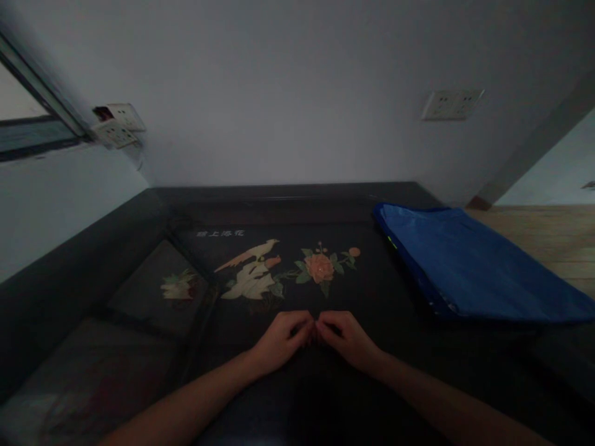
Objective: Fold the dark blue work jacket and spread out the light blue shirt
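Note:
My left hand (287,334) and my right hand (346,337) are together over the near middle of a dark, glossy tabletop (381,378). Both have curled fingers and closed thumbs, and their fingertips meet between them. I see no object in either hand, though the undersides of the fingers are hidden. Just beyond them, the tabletop bears a picture of a pale bird (251,279) and a pink flower (320,267) with green leaves. A blue fabric item (483,266), flat and folded-looking, lies to the right of my right hand.
A pale wall (279,93) rises behind the table, with a double socket (453,104) at the right. More sockets (118,127) sit in the left corner beside a window frame (44,80). Wooden flooring (548,232) shows at the far right. The light is dim.

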Demonstrator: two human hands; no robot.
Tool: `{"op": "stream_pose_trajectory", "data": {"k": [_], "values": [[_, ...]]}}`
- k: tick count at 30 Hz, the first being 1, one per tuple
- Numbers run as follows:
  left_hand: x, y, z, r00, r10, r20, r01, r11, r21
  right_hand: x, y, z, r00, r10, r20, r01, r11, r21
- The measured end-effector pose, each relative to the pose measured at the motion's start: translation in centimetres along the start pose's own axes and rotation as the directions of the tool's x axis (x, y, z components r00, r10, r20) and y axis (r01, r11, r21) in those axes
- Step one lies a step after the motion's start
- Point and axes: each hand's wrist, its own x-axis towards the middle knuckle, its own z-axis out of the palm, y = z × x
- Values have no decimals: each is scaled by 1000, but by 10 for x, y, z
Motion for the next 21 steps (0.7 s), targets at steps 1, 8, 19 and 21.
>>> {"op": "stream_pose_trajectory", "data": {"k": [1,8,19,21], "values": [[0,0,0,1000,0,-2,0,1000,0,0,0,0,1000,1,1,-1,1000,0],[-4,5,1,1000,3,-30,-1,998,57,-2,-2,0,1000,-5,-21,4,1000,-21],[-59,58,42,932,-228,283,174,963,205,-87,-34,21,963,228,142,-231,973,5],[-78,69,52,901,-246,357,169,957,235,-123,-39,22,921,321,222,-322,946,-34]]}}
